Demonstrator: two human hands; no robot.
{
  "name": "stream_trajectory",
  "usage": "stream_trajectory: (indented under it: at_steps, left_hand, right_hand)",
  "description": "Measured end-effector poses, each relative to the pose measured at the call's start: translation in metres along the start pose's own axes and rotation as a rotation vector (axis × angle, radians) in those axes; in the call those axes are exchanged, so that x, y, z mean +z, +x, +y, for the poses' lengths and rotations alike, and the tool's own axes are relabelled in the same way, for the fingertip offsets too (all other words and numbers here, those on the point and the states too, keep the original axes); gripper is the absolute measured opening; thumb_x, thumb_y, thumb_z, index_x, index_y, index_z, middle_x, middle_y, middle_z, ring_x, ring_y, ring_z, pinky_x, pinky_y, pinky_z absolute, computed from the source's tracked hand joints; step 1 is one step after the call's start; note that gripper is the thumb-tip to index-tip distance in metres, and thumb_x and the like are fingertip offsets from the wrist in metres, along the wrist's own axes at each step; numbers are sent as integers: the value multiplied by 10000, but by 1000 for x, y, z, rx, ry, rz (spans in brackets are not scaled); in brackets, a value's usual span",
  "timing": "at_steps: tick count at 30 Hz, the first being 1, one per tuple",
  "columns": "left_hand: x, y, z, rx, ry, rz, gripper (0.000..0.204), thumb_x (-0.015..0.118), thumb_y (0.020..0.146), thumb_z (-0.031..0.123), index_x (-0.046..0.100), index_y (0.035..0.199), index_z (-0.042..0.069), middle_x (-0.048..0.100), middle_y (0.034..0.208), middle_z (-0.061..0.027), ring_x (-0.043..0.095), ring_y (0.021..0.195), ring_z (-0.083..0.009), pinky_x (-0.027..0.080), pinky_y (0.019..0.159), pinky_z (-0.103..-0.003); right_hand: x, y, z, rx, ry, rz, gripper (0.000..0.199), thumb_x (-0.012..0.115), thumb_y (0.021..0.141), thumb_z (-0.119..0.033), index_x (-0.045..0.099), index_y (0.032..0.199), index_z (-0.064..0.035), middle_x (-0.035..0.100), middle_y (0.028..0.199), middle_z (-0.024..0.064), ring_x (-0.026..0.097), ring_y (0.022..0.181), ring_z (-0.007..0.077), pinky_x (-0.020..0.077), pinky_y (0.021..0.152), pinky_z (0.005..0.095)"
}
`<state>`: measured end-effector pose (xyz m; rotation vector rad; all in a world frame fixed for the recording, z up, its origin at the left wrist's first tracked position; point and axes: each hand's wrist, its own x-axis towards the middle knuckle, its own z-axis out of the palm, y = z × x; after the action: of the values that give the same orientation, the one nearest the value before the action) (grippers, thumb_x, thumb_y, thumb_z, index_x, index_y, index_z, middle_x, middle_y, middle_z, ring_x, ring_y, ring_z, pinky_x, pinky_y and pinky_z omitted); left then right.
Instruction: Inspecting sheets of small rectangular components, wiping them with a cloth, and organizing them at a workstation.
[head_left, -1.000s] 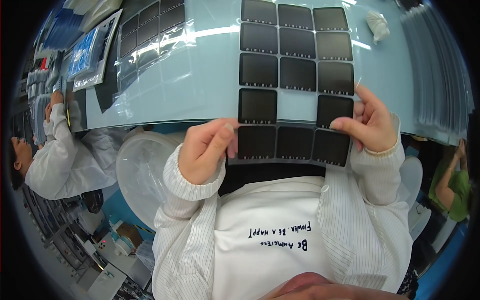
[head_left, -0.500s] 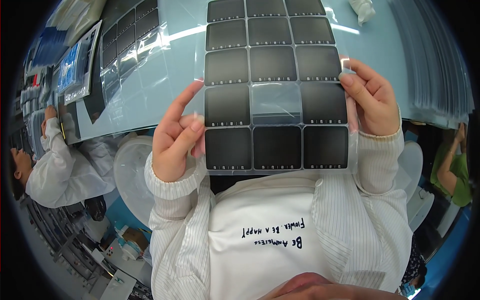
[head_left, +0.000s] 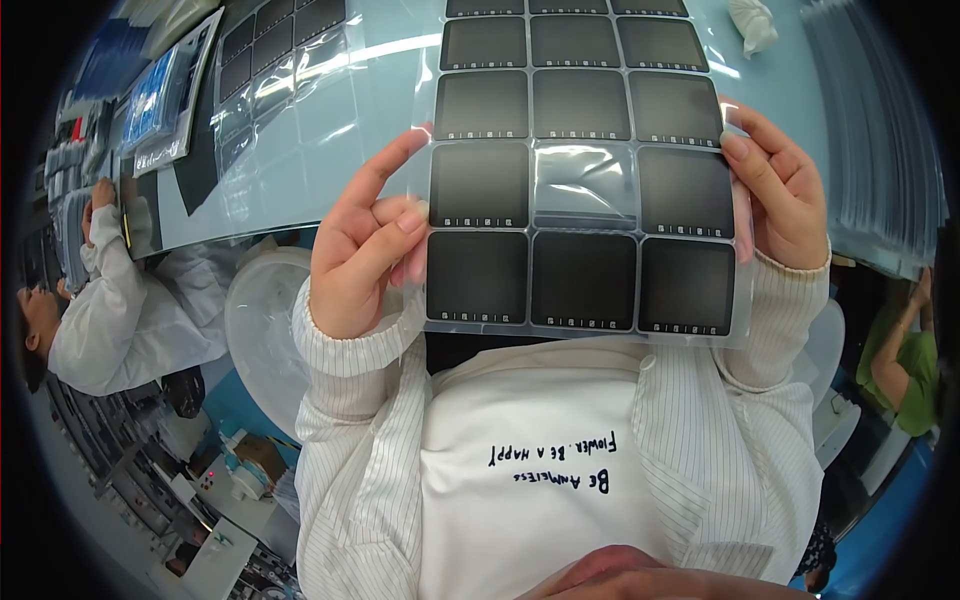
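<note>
Between my two hands I hold up a clear plastic pocket sheet [head_left: 482,186] with rows of dark, rounded rectangular inserts, three across. The middle pocket [head_left: 585,182] of the second row from the bottom has no dark insert and looks clear, with glare on it. My left hand [head_left: 365,240] pinches the sheet's left edge between thumb and fingers, its index finger stretched along the edge. At the right edge, my right hand [head_left: 778,185] grips the sheet with the thumb in front and fingers behind. The sheet's far end runs out of view.
Another pocket sheet [head_left: 285,60] with dark inserts lies on the glass-topped table [head_left: 400,100] at far left, near a blue packet [head_left: 155,110]. Stacked clear sleeves [head_left: 870,130] stand at right, beside a crumpled white wad [head_left: 752,25]. Co-workers sit left [head_left: 140,320] and right [head_left: 900,350].
Both hands and the pocket sheet have shifted slightly to the right and up in the picture. The sheet tilts a little, and the glare in the clear pocket has changed.
</note>
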<state>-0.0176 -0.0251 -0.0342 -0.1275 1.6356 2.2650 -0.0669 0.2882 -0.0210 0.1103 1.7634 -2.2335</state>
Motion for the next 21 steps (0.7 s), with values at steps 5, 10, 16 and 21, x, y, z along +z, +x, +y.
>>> stream_trajectory:
  at_steps: [5, 10, 16, 21]
  left_hand:
    - [-3, -4, 1, -3, 23, -5, 595, 507, 863, 25, 261, 1401, -45, 531, 653, 1, 456, 539, -41, 300, 482, -167]
    - [-7, -16, -3, -33, 116, 5, 586, 551, 835, 15, 336, 1377, -39, 532, 660, -2, 475, 561, -53, 342, 505, -169]
    - [-14, -25, -10, -7, 200, 5, 572, 595, 815, -7, 399, 1352, -17, 562, 687, -6, 511, 602, -53, 381, 540, -168]
    - [-17, -26, -10, 12, 203, -10, 566, 598, 815, -17, 406, 1347, -17, 567, 689, -4, 510, 605, -50, 387, 547, -174]
  right_hand:
    - [-5, -7, -1, -13, -41, -83, 313, 534, 898, -41, 478, 1171, 103, 600, 687, 72, 523, 403, 98, 377, 397, 173]
    - [-1, -23, -11, 71, -228, -52, 318, 571, 848, 20, 475, 1145, 83, 572, 705, 54, 529, 438, 67, 381, 387, 162]
    - [4, -29, -14, 102, -346, -82, 321, 631, 789, 61, 493, 1079, 48, 588, 679, 40, 536, 487, 44, 396, 433, 151]
    - [8, -29, -18, 133, -371, -82, 308, 639, 780, 60, 505, 1057, 44, 595, 685, 44, 540, 492, 49, 402, 448, 156]
